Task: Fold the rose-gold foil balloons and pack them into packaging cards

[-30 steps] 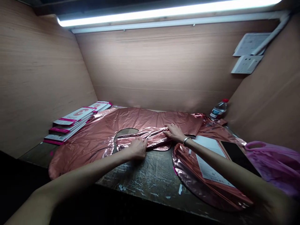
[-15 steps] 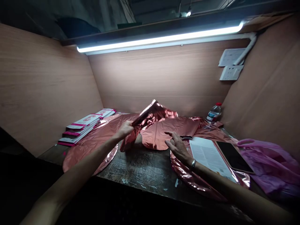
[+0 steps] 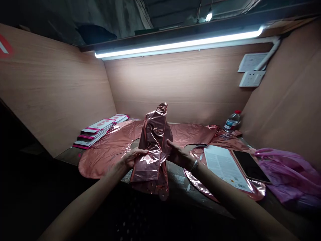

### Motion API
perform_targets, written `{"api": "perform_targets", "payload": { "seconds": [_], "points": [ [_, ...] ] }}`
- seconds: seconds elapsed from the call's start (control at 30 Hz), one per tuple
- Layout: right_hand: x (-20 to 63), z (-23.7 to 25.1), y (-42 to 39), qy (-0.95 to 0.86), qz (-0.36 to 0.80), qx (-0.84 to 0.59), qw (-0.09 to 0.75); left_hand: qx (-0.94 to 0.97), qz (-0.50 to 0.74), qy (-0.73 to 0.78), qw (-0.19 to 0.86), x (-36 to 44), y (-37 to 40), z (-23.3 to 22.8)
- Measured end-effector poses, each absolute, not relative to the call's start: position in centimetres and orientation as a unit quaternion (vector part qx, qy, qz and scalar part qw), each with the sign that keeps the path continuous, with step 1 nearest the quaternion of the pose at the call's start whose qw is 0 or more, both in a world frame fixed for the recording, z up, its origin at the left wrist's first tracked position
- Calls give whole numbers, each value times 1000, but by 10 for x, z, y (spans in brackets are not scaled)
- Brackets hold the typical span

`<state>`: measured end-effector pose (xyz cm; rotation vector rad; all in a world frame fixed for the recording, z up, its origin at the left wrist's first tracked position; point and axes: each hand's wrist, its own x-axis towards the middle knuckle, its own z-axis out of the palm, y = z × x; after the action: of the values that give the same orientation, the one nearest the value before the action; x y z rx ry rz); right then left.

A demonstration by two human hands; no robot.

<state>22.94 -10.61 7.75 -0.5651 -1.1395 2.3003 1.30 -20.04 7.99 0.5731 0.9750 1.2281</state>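
A folded rose-gold foil balloon (image 3: pixel 153 147) is held upright above the near edge of the dark worktable (image 3: pixel 178 182). My left hand (image 3: pixel 131 157) grips its left side. My right hand (image 3: pixel 178 154), with a bracelet at the wrist, holds its right side, partly hidden behind the foil. Under and behind it lie more flat rose-gold foil balloons (image 3: pixel 112 147) spread over the table.
A stack of pink-and-white packaging cards (image 3: pixel 99 131) lies at the back left. A printed sheet (image 3: pixel 223 164) and a dark phone (image 3: pixel 249 165) rest on foil at the right, beside a pink plastic bag (image 3: pixel 291 174). A water bottle (image 3: pixel 232 121) stands at the back right. Wooden walls enclose the booth.
The foil balloon lay flat under both hands a second ago. My left hand lifted it, my right hand joined, and it now stands folded lengthwise, nearer to me.
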Motion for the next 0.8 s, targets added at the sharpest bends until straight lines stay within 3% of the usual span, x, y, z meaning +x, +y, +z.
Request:
{"api": "perform_targets", "payload": {
  "seconds": [0.43, 0.63, 0.73, 0.8],
  "points": [
    [211, 67, -119, -495, 749, -288, 333, 230, 566, 435, 662, 55, -198, 50],
    [218, 154, -79, -600, 695, -254, 305, 249, 685, 400, 556, 52, -194, 62],
    [215, 189, -61, -694, 646, -222, 229, 262, 730, 370, 511, 50, -197, 73],
    [209, 187, -57, -715, 643, -213, 171, 269, 732, 333, 530, 52, -200, 79]
  ]
}}
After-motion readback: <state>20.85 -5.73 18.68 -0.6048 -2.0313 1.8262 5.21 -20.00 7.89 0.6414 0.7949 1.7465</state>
